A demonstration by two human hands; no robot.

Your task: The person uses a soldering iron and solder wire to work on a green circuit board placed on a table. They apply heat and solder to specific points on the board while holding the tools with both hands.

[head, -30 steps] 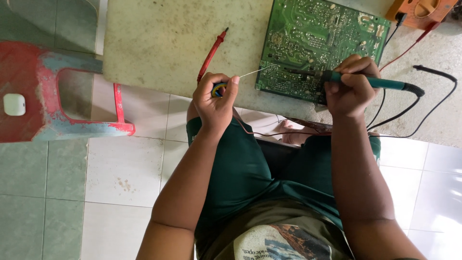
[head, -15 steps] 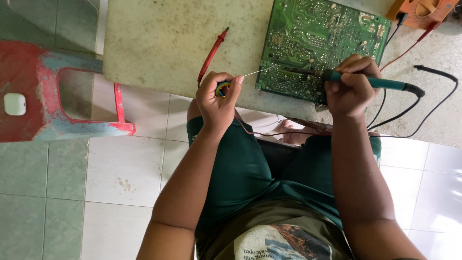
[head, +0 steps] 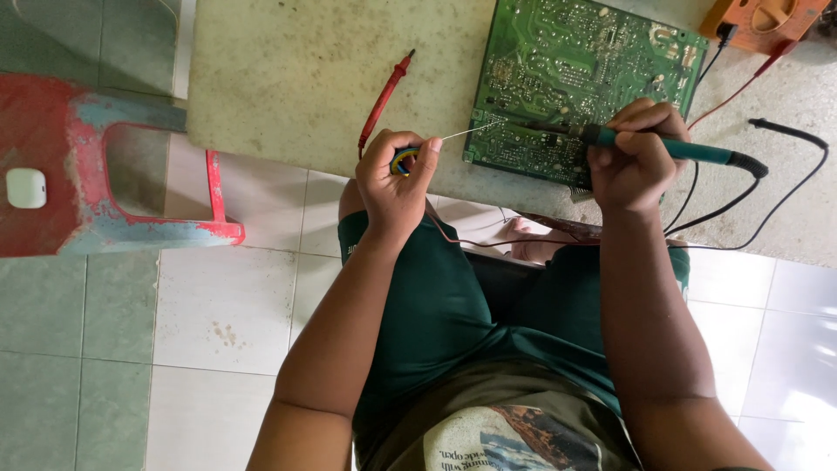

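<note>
Solder wire (head: 466,133) thin, floppy; left hand (head: 394,179) pinches it at its small spool.
Right hand (head: 635,157) clenches soldering iron (head: 671,148) by its insulated green handle, tip on circuit board (head: 580,70).

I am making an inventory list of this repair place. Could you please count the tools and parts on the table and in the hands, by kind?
Green circuit board: 1
Soldering iron, in the right hand: 1
Solder wire spool, in the left hand: 1
Red test probe: 1
Orange meter: 1
Total: 5
</note>
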